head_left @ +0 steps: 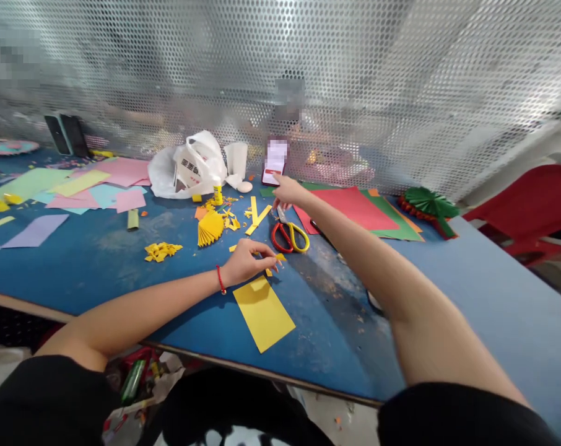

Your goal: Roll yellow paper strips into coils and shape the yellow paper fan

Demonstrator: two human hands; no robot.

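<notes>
My right hand (288, 191) reaches forward, index finger stretched to the lower screen of an upright phone (275, 162) and the other fingers loosely bent, holding nothing. My left hand (247, 261), with a red bracelet at the wrist, hovers over the table with thumb and fingers drawn together. A small scrap of yellow paper (281, 256) shows at its fingertips. Just below lies a yellow paper sheet (266, 319), partly in shadow. Scissors (290, 237) with one red and one yellow handle lie between my hands. A pleated yellow paper fan (210, 228) rests to the left.
Yellow paper strips (259, 218), a glue stick (218, 196) and crumpled yellow pieces (162, 251) lie about. A white plastic bag (187, 167) stands behind. Red sheets (355, 209) and a green folded paper piece (426, 203) are right. Perforated metal (382, 93) backs the blue table (192, 316).
</notes>
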